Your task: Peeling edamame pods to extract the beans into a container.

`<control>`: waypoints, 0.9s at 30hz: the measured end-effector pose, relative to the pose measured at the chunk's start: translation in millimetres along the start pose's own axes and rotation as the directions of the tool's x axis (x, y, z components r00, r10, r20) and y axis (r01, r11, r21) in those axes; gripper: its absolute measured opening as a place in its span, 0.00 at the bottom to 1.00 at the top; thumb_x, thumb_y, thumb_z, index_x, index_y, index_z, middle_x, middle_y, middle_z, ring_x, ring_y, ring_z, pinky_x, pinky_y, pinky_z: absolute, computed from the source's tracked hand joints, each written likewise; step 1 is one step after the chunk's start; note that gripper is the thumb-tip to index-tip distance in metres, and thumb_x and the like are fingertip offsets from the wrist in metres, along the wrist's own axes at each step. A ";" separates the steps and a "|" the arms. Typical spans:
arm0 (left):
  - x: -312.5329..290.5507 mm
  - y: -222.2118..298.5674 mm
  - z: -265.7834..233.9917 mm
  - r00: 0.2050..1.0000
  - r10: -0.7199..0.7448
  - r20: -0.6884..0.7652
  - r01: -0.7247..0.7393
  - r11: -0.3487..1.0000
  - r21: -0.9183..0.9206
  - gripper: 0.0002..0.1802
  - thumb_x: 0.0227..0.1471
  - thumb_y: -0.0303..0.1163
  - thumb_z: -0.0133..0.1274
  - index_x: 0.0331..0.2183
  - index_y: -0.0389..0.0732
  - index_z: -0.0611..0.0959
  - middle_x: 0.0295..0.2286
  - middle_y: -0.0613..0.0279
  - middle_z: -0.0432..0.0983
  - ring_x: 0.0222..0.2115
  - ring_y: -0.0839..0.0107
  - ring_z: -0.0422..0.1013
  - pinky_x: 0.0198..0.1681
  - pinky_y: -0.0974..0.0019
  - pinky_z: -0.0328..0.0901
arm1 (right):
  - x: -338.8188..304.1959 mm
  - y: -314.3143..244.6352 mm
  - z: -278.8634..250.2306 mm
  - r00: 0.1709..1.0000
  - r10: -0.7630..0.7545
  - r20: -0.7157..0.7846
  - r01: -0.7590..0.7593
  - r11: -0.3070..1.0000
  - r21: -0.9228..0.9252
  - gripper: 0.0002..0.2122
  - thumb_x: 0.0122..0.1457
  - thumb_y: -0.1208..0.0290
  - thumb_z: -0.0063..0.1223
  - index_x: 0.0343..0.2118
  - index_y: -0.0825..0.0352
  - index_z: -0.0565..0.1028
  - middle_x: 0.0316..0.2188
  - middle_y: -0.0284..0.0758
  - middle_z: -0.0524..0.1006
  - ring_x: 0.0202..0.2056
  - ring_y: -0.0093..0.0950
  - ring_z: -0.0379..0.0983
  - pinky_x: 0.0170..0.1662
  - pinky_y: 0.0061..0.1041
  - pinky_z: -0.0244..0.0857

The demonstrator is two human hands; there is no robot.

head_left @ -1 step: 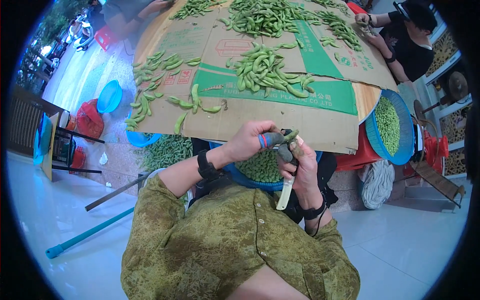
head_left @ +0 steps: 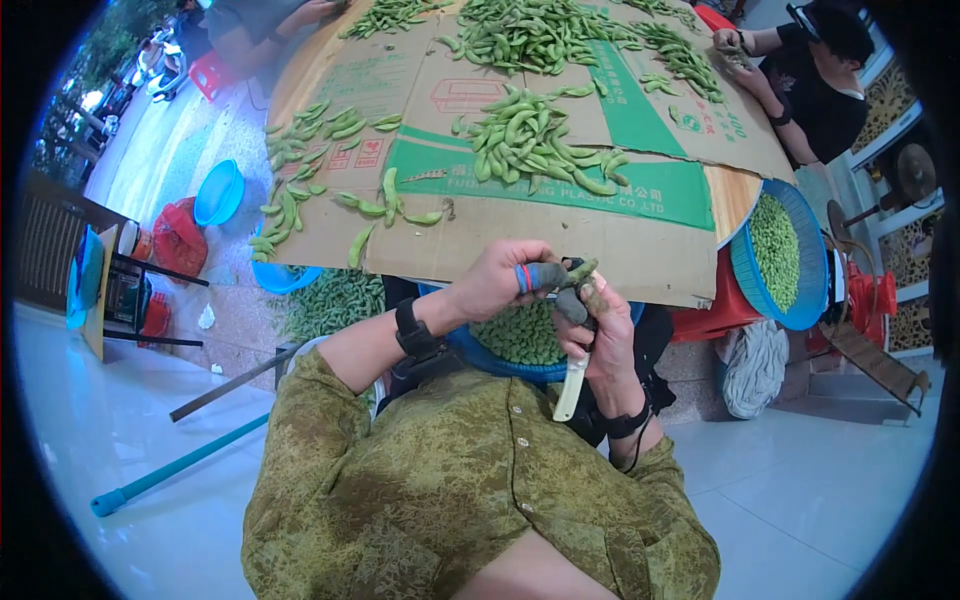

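Over the near edge of the flattened cardboard, my two hands meet. My left hand, with dark and coloured coverings on its fingers, pinches one end of a green soybean pod. Closed around a cream-handled knife, my right hand sits against the same pod; the handle points down and the blade is mostly hidden by fingers. Right below is a blue basin of shelled green beans, partly covered by my hands. A small heap of pods lies ahead on the cardboard.
More pods are piled farther back, with loose ones at left. A blue basket of shelled beans stands at right. Pods fill the floor at left. A person works at far right; another's arm shows far left.
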State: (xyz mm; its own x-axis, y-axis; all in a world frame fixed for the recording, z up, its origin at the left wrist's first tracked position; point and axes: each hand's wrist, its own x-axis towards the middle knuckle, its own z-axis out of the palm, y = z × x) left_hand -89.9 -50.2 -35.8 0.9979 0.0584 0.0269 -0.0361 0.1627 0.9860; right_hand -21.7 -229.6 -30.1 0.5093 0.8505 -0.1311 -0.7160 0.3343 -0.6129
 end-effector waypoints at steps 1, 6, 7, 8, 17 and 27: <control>0.0 1.2 -1.5 0.968 -0.226 0.112 0.252 0.893 -0.374 0.06 0.55 0.32 0.52 0.33 0.39 0.78 0.21 0.68 0.70 0.17 0.85 0.62 0.18 0.79 0.55 | 0.4 -1.0 -0.1 0.998 0.039 0.041 -0.043 0.995 0.093 0.14 0.64 0.70 0.41 0.51 0.68 0.66 0.24 0.31 0.69 0.13 0.14 0.53 0.13 0.13 0.50; 2.4 7.8 -1.0 0.936 -0.299 0.183 0.351 0.816 -0.460 0.07 0.55 0.33 0.53 0.33 0.39 0.77 0.20 0.68 0.69 0.16 0.84 0.61 0.17 0.77 0.54 | 4.0 0.5 -5.1 0.991 0.082 0.109 -0.109 0.957 0.270 0.15 0.63 0.70 0.42 0.52 0.66 0.65 0.26 0.32 0.70 0.13 0.13 0.51 0.12 0.12 0.49; 2.5 8.2 -1.9 0.945 -0.312 0.096 0.326 0.902 -0.281 0.08 0.54 0.33 0.53 0.33 0.38 0.76 0.20 0.67 0.69 0.17 0.83 0.62 0.18 0.75 0.56 | 5.0 0.1 -4.4 0.993 0.104 0.055 -0.116 0.952 0.284 0.15 0.63 0.70 0.42 0.52 0.66 0.65 0.27 0.32 0.70 0.13 0.13 0.51 0.12 0.12 0.49; 2.2 10.5 -2.3 0.945 -0.312 0.092 0.326 0.902 -0.283 0.08 0.54 0.33 0.53 0.33 0.38 0.76 0.20 0.67 0.69 0.17 0.83 0.62 0.18 0.75 0.56 | 6.4 0.8 -7.2 0.993 0.108 0.056 -0.119 0.951 0.284 0.15 0.63 0.70 0.42 0.52 0.66 0.65 0.27 0.32 0.70 0.13 0.13 0.51 0.12 0.12 0.49; -9.9 34.1 0.1 0.859 0.403 0.315 -0.452 0.311 0.836 0.12 0.42 0.22 0.52 0.35 0.35 0.78 0.25 0.50 0.73 0.26 0.49 0.71 0.29 0.57 0.66 | 3.9 1.6 -10.1 0.974 0.197 0.112 -0.221 0.930 0.293 0.18 0.62 0.71 0.42 0.55 0.64 0.63 0.27 0.30 0.69 0.13 0.12 0.51 0.12 0.12 0.48; -9.6 5.5 3.6 0.959 -0.197 -0.203 0.148 0.961 -0.235 0.07 0.53 0.29 0.51 0.29 0.37 0.82 0.17 0.65 0.73 0.17 0.78 0.67 0.18 0.75 0.58 | 8.4 6.3 0.2 0.989 0.139 0.050 -0.146 0.969 0.200 0.15 0.64 0.69 0.41 0.51 0.66 0.66 0.25 0.32 0.70 0.13 0.13 0.52 0.12 0.11 0.48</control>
State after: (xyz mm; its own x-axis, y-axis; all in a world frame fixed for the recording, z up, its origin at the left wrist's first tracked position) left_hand -99.5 -53.4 -30.1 0.9533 0.2240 -0.2023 0.1006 0.3960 0.9127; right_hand -22.0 -220.2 -34.9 0.3802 0.9081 -0.1756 -0.8637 0.2807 -0.4187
